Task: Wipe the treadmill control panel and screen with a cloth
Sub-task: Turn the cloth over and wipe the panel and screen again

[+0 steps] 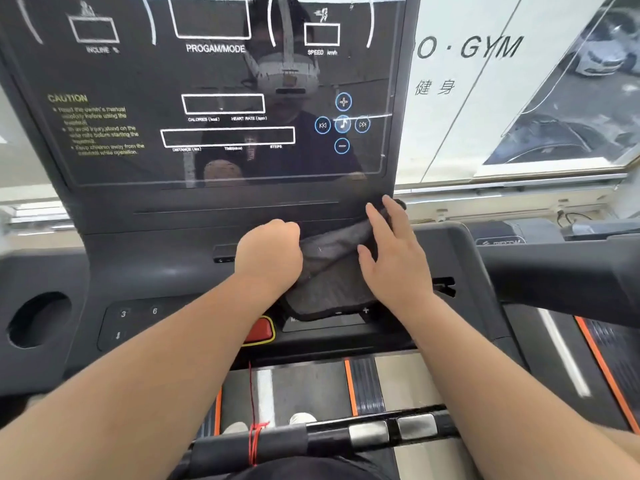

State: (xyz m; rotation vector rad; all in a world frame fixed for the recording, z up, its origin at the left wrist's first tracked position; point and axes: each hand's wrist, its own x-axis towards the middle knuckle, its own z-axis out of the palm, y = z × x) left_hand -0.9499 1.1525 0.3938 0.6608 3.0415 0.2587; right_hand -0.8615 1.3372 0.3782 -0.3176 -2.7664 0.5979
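Observation:
A dark grey cloth [332, 268] lies bunched on the treadmill control panel [156, 271], just below the glossy black screen [138, 74]. My left hand [268, 252] is closed in a fist on the cloth's left edge. My right hand [391, 251] rests flat on the cloth's right side, fingers spread and pointing up towards the screen's lower right corner. The cloth's lower edge hangs over the small button area with plus and minus marks [365, 310].
A red stop button [259, 330] sits under my left forearm. Number keys [138, 312] and a round cup holder [38, 318] are at the left. A handlebar with metal sensors [391, 432] crosses near me. A window with "GYM" lettering [485, 46] is at the right.

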